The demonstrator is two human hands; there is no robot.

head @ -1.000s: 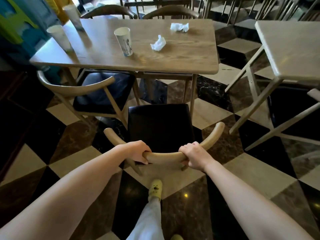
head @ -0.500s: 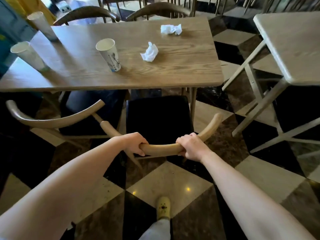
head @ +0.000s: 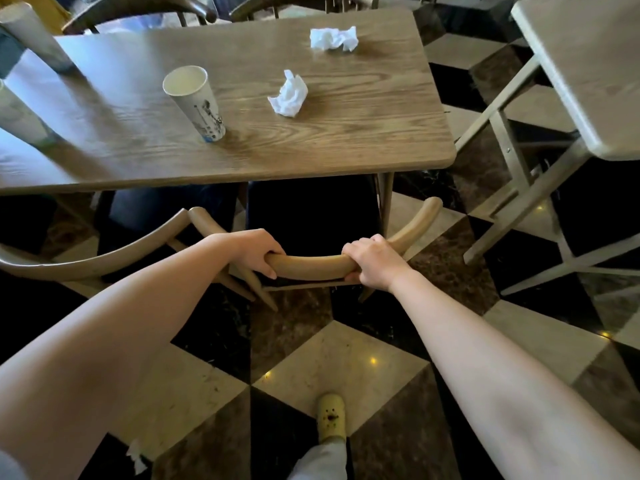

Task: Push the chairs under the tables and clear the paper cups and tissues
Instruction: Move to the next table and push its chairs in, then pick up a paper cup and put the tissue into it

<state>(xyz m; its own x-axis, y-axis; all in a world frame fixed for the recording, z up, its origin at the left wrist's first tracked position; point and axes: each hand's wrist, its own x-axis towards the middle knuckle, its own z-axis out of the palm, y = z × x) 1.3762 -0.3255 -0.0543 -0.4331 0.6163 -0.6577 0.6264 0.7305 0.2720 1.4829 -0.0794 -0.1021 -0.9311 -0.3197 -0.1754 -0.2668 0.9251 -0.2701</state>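
Observation:
My left hand (head: 258,249) and my right hand (head: 372,261) both grip the curved wooden backrest of a chair (head: 311,266). Its black seat (head: 311,209) sits mostly under the wooden table (head: 346,133). On the table stand a paper cup (head: 195,102) near the middle and two more cups (head: 33,36) (head: 17,119) at the left edge. A crumpled tissue (head: 289,95) lies beside the middle cup, and another tissue (head: 332,38) lies near the far edge.
A second chair (head: 86,265) stands to the left, partly under the same table. Two dark chairs (head: 138,8) sit at the far side. Another table (head: 588,71) stands at the right. A scrap of tissue (head: 135,457) lies on the checkered floor near my foot (head: 330,415).
The chair in my hands has slid forward, so its seat is now mostly under the table. I have stepped closer to the table.

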